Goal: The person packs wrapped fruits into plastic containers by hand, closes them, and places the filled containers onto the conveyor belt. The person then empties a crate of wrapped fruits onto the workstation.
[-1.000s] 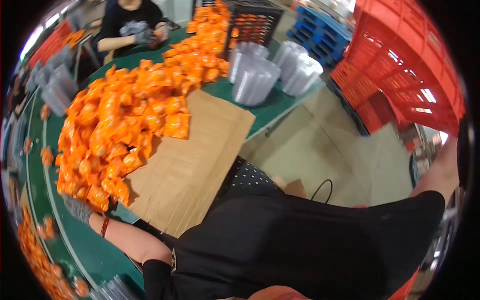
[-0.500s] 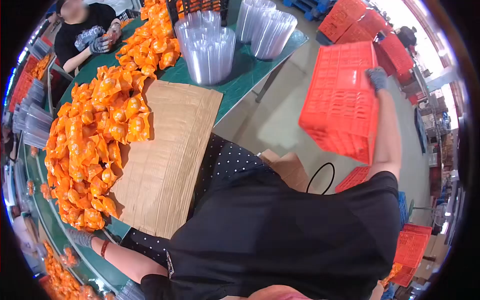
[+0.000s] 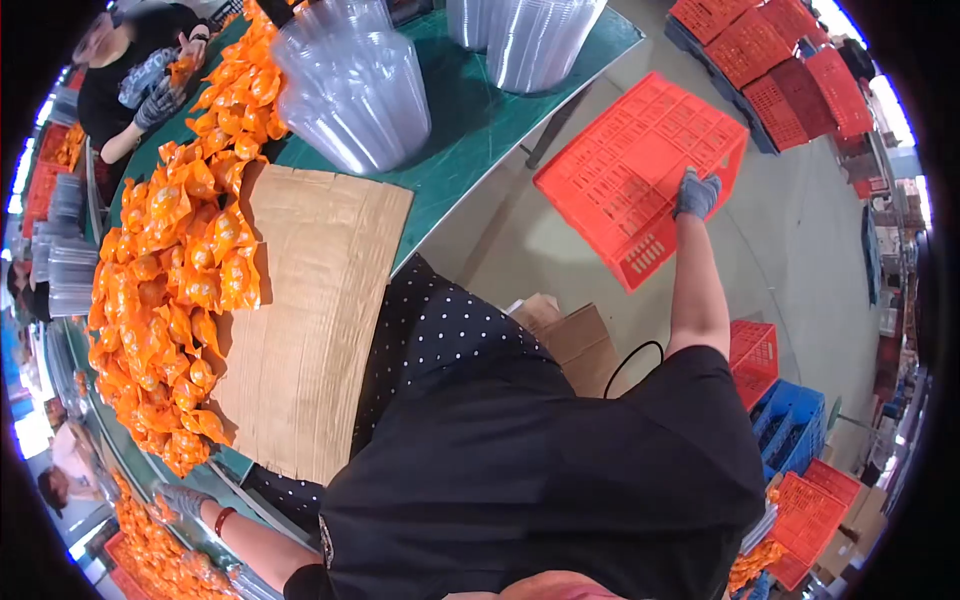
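My right hand [image 3: 697, 193], in a grey glove, grips a red plastic crate [image 3: 625, 165] by its slatted side. The crate hangs tilted in the air beside the table, over the floor. My left hand [image 3: 185, 500], also gloved, reaches out low at the left, near the table's edge and the conveyor; its fingers look stretched out and it holds nothing I can see. Close to it lies a large heap of orange-wrapped round pieces [image 3: 165, 300]. A flat cardboard sheet [image 3: 305, 320] lies between the heap and my body.
Stacks of clear plastic tubs [image 3: 355, 95] stand on the green table [image 3: 465, 130]. A co-worker [image 3: 150, 80] in gloves handles an orange piece across the table. More red crates [image 3: 755, 60] are stacked at the back right; a blue crate [image 3: 787, 425] and a cardboard box [image 3: 580, 345] sit on the floor.
My right hand has swung left with the red crate, which has turned and tilted. The view has shifted, showing more of the floor at the right. My left hand stays low at the left.
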Tool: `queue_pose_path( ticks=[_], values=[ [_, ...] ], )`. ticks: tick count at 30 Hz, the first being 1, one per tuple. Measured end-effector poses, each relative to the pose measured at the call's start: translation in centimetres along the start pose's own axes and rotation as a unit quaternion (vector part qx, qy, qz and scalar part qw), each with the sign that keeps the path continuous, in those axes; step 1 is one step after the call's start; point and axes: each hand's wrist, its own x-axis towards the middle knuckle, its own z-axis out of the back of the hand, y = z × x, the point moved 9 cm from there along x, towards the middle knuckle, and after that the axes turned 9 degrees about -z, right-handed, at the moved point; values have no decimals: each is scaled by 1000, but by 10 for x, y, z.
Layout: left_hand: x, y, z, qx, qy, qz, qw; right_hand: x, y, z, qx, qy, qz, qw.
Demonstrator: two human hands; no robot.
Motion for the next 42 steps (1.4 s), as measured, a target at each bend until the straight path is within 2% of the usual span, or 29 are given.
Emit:
queue_pose_path(
  ticks=[3,4,5,6,7,8,10,11,13,14,15,16,17,18,19,21,22,23,24,25,27,29,31,34,36,37,38,40,42],
  values=[
    [-22,-41,48,20,-26,-11,999,-62,4,20,271,60,115,954],
    [-31,-59,63,8,-29,5,1000,-60,-11,10,411,169,10,896],
    [-46,-76,74,-28,-22,52,998,-60,-13,3,531,274,-95,796],
    [-59,-99,87,-62,-14,95,993,-79,11,6,624,365,-202,661],
    [-59,-106,92,-58,-17,98,993,-93,49,31,639,405,-147,638],
    [-59,-112,97,-54,-19,100,993,-64,6,-19,637,396,-178,637],
    [-39,-61,78,-58,-1,63,996,-10,-77,-116,632,376,-241,633],
    [-32,-46,70,-67,4,48,997,-26,-73,-139,628,408,-208,630],
    [-22,-20,56,-75,0,41,996,-22,-145,-236,645,399,-258,599],
    [-25,-54,51,-20,57,-19,998,-65,-123,-227,625,408,-291,599],
    [-25,-63,49,139,38,-144,979,-99,-124,-226,603,415,-313,605],
    [-34,-85,47,300,67,-160,938,-137,-118,-220,580,422,-336,610],
    [-45,-91,43,221,79,-95,968,-153,-139,-240,556,425,-349,624],
    [-57,-97,41,142,80,-27,986,-163,-175,-269,562,466,-353,586],
    [-77,-66,27,-193,23,102,975,-178,-185,-305,567,508,-355,543],
    [-95,-85,18,-102,103,-25,989,-248,-116,-291,540,566,-359,508],
    [-106,-98,11,-60,131,-91,985,-262,-109,-255,534,567,-365,510],
    [-115,-127,8,-159,122,-83,976,-246,-155,-280,503,556,-392,532],
    [-122,-158,2,-259,121,-71,956,-226,-193,-296,467,494,-391,621],
    [-127,-187,4,-267,144,-85,949,-227,-202,-306,439,573,-406,561],
    [-130,-187,2,-214,156,-118,957,-205,-203,-321,409,575,-325,629],
    [-125,-204,-2,-211,159,-125,956,-201,-148,-282,464,430,-437,640],
    [-116,-254,18,-258,182,-118,941,-174,-144,-304,522,489,-402,572],
    [-95,-265,38,-212,125,-163,955,-139,-143,-294,530,577,-386,487],
    [-95,-288,50,-223,79,-215,947,-113,-132,-276,514,579,-378,508],
    [-99,-308,51,-246,84,-225,939,-105,-124,-263,508,545,-373,553],
    [-101,-323,50,-217,91,-277,932,-96,-122,-250,500,509,-367,597],
    [-107,-352,46,-158,99,-385,904,-86,-121,-241,494,488,-370,617],
    [-110,-375,38,-193,121,-383,895,-90,-116,-235,494,467,-380,627]
  ],
)
